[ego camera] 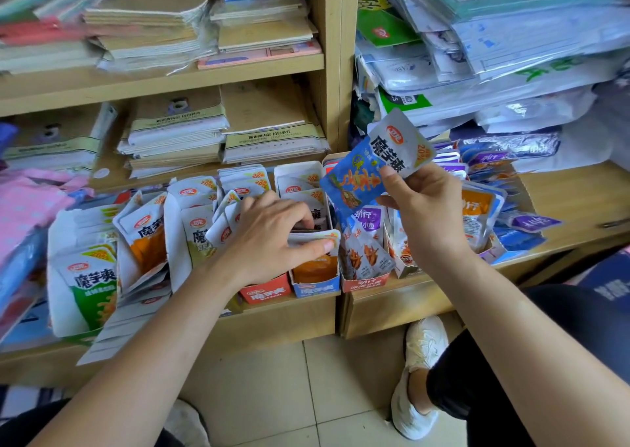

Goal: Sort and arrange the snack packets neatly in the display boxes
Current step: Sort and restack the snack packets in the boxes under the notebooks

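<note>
My right hand holds a blue and silver snack packet up above the display boxes, pinched at its lower right edge. My left hand reaches into the blue display box, thumb and fingers gripping the tops of the orange packets standing in it. A red display box sits just left of it, mostly hidden by my left wrist. To the right stands an orange-fronted box with small fish-snack packets. Green packets and orange packets lie loosely at the left.
Purple and blue packets lie heaped at the right of the shelf ledge. Stacks of notebooks fill the shelves behind, plastic-wrapped paper goods the right shelf. My knee and white shoe are on the tiled floor below the ledge.
</note>
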A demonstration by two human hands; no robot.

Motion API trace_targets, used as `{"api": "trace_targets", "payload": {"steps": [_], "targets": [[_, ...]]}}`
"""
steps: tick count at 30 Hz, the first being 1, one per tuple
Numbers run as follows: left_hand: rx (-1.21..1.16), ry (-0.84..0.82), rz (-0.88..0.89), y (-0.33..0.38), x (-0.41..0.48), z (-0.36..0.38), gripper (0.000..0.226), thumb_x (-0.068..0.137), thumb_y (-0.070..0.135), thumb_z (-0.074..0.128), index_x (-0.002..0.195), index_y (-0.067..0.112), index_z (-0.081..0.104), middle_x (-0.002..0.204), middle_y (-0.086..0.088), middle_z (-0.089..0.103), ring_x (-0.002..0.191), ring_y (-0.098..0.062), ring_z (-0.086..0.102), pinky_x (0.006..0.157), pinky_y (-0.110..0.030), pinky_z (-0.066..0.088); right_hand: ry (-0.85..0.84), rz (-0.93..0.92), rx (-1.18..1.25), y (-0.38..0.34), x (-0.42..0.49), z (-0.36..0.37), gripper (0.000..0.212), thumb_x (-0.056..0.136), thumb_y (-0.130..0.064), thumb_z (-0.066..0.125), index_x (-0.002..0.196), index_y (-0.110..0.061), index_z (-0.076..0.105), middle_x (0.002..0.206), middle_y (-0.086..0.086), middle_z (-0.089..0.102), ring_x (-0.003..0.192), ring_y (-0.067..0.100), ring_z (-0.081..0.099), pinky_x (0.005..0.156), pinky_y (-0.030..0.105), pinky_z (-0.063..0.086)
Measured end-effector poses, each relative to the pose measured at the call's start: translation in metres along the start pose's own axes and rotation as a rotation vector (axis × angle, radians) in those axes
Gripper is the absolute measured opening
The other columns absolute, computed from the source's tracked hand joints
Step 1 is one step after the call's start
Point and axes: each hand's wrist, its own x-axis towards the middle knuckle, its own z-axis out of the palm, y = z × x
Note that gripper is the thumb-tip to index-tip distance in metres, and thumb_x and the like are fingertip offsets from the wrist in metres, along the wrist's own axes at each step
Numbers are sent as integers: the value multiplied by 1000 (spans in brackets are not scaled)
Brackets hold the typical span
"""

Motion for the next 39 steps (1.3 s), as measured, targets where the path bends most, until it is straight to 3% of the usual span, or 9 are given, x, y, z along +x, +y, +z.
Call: {"api": "trace_targets", "payload": {"steps": [4,7,11,16,21,28,36,37,39], "targets": [[-214,61,72,0,-16,-1,32,82,65,62,87,33,59,85,20,62,88,-2,51,82,-24,39,-33,-22,33,-2,1,2,12,99,-15,62,88,-14,66,87,2,75,89,17,75,73,27,60],[-213,99,194,6,-36,1,20,82,46,74,93,31,66,86,20,67,79,-2,61,73,-10,41,-84,-65,45,-5,3,4,13,100,-13,59,90,-12,67,90,3,75,89,18,75,72,26,60],[-213,199,334,0,-51,6,15,85,28,74,98,23,77,97,15,75,87,-4,69,77,-32,55,-156,-209,-88,1,2,11,12,100,-13,60,98,-8,70,93,9,76,87,26,73,72,42,62],[-196,253,448,2,-63,13,11,79,6,82,88,13,79,100,5,78,97,-10,72,77,-35,58,-445,-341,-576,24,-5,26,15,94,-21,64,101,-13,74,87,-3,74,78,13,69,70,43,57],[-181,277,439,-2,-68,17,23,73,-2,84,92,11,79,104,4,77,98,-13,72,75,-35,60,-406,-243,-571,26,-4,22,23,93,-17,69,116,-17,73,91,-8,71,79,9,68,71,23,57],[-258,394,252,-3,-67,11,12,89,24,75,94,14,80,101,10,76,98,-2,71,79,-32,61,-446,-244,-519,23,-7,7,20,91,-4,67,100,-21,72,84,-3,73,76,10,69,69,16,53],[-399,441,139,-3,-61,9,6,85,10,73,88,9,77,98,5,77,97,-2,72,84,-25,60,-636,-148,-692,26,-17,-5,52,89,-13,74,134,-33,58,111,-23,59,98,-11,58,73,4,48],[-424,455,117,-3,-60,7,7,84,6,73,88,9,77,97,5,77,97,-3,73,85,-25,59,-666,-140,-711,26,-19,-4,62,86,-18,77,140,-34,52,121,-18,57,105,-10,55,79,4,48],[-478,477,58,-4,-61,3,15,82,-5,72,86,9,76,98,7,76,97,-3,73,86,-22,58,-740,-193,-781,31,-24,-1,86,79,-27,84,151,-32,38,149,-12,43,132,0,40,108,21,43]]}}
